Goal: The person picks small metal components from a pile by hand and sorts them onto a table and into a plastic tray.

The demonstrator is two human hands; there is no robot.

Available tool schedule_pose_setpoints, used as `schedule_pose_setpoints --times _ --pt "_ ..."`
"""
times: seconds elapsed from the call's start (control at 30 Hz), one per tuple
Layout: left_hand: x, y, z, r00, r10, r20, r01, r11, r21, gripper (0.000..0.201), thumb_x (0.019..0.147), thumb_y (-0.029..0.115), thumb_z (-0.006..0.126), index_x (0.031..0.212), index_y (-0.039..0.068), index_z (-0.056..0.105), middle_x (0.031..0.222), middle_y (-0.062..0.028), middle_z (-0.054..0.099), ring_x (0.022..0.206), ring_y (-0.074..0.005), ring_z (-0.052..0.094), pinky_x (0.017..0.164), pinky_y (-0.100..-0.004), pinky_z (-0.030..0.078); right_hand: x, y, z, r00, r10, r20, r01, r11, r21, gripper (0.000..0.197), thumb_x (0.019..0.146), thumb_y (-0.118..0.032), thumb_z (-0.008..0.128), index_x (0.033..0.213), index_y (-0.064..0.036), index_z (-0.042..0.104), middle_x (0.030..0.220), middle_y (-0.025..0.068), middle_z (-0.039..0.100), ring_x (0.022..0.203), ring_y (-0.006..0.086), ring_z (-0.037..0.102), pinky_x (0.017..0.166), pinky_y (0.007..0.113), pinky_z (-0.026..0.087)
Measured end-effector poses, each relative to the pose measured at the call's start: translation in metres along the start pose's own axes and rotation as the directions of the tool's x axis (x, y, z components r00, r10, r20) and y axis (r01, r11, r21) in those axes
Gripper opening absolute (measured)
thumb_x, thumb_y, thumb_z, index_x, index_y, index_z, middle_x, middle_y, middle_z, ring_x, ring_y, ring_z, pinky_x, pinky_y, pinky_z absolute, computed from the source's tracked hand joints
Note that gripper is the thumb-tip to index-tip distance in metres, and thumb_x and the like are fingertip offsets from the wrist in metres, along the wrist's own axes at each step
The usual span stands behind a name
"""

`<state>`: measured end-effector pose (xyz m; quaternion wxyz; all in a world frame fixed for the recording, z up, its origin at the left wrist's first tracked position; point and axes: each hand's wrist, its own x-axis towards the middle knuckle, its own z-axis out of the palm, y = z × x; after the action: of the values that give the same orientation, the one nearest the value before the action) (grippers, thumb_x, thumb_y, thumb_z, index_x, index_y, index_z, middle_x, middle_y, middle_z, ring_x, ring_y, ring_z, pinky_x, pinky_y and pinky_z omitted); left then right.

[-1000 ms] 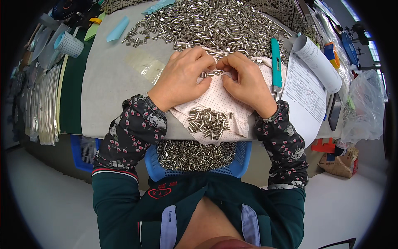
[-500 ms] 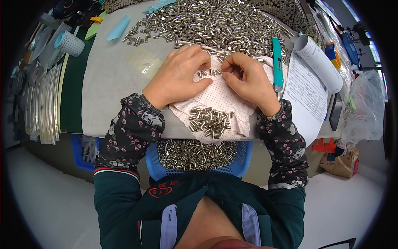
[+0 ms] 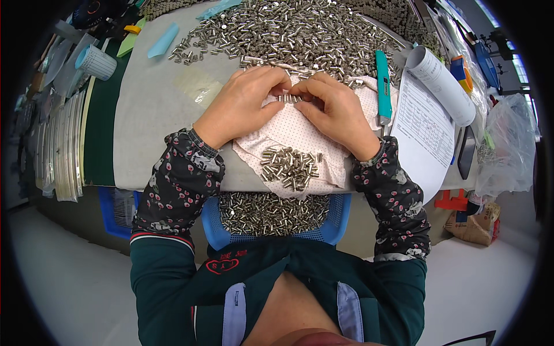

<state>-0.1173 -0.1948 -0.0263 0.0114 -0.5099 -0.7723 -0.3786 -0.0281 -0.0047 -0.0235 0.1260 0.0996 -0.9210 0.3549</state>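
A short row of small silvery metal cylinders (image 3: 290, 98) lies between my hands on a pale pink dotted cloth (image 3: 271, 131). My left hand (image 3: 245, 102) has its thumb and fingers curled at the left end of the row. At the right end, the thumb and fingers of my right hand (image 3: 333, 108) close in, so the row is squeezed between both hands. Some fingertips are hidden behind the knuckles. Nearer me on the cloth sits a small heap of like cylinders (image 3: 291, 168). Beyond my hands spreads a large pile of them (image 3: 288, 34).
A blue basket (image 3: 343, 222) full of cylinders stands below the table's front edge. Right of the cloth are a teal utility knife (image 3: 383, 86), printed sheets (image 3: 424, 124) and a paper roll (image 3: 441, 86). A patterned cup (image 3: 96, 61) and stacked clear strips (image 3: 63, 138) are at left.
My hands have come closer together, the right one moving left. The cylinders between them, looser before, now stand pressed into a tight row.
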Motion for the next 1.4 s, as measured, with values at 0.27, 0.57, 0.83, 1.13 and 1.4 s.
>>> schedule_pose_setpoints --times 0.27,0.57,0.83,1.13,1.4 --pt "0.0 -0.001 -0.008 0.995 -0.065 0.069 0.072 0.993 -0.093 0.021 0.077 0.009 0.066 0.094 0.0 0.057 0.091 -0.013 0.06 0.088 -0.0316 0.061 0.078 -0.0408 0.05 0.001 0.003 -0.005 0.996 0.085 0.003 -0.085 0.986 0.146 0.019 0.079 -0.006 0.059 0.096 -0.0028 0.068 0.084 0.0132 0.064 0.069 0.0263 0.062 0.065 0.036 0.05" --pt "-0.002 0.001 -0.011 0.995 -0.079 0.056 0.079 0.997 -0.006 0.014 0.078 0.012 0.065 0.087 0.003 0.059 0.086 -0.0119 0.056 0.088 -0.0313 0.058 0.079 -0.0413 0.048 0.003 0.001 -0.004 0.993 0.121 -0.009 -0.118 0.98 0.163 0.017 0.081 -0.005 0.057 0.094 -0.0021 0.067 0.085 0.014 0.065 0.068 0.0255 0.061 0.063 0.035 0.05" --pt "-0.003 -0.002 -0.012 0.996 -0.068 0.049 0.066 0.997 0.049 0.014 0.077 0.011 0.068 0.083 0.002 0.06 0.084 -0.0101 0.056 0.087 -0.0286 0.056 0.077 -0.0389 0.046 0.001 0.005 -0.003 0.995 0.098 -0.028 -0.093 0.985 0.146 0.016 0.082 -0.006 0.058 0.094 -0.0031 0.068 0.084 0.0129 0.065 0.067 0.0256 0.062 0.063 0.035 0.05" --pt "-0.001 -0.008 -0.01 0.994 -0.096 0.049 0.093 0.994 0.051 0.017 0.083 0.018 0.066 0.083 0.001 0.064 0.081 -0.0099 0.058 0.087 -0.0286 0.054 0.079 -0.0386 0.044 0.001 0.004 -0.004 0.992 0.121 -0.038 -0.113 0.978 0.177 0.016 0.083 -0.006 0.058 0.095 -0.0029 0.069 0.084 0.0133 0.067 0.066 0.0231 0.062 0.063 0.033 0.05" --pt "-0.001 -0.011 -0.012 0.99 -0.106 0.089 0.104 0.994 0.027 0.019 0.088 0.018 0.061 0.089 0.0 0.064 0.083 -0.0096 0.057 0.089 -0.0268 0.052 0.08 -0.0364 0.043 0.001 0.006 -0.004 0.993 0.116 -0.037 -0.106 0.972 0.209 0.017 0.083 -0.005 0.058 0.095 -0.0021 0.069 0.082 0.0132 0.067 0.065 0.0217 0.062 0.062 0.032 0.05"
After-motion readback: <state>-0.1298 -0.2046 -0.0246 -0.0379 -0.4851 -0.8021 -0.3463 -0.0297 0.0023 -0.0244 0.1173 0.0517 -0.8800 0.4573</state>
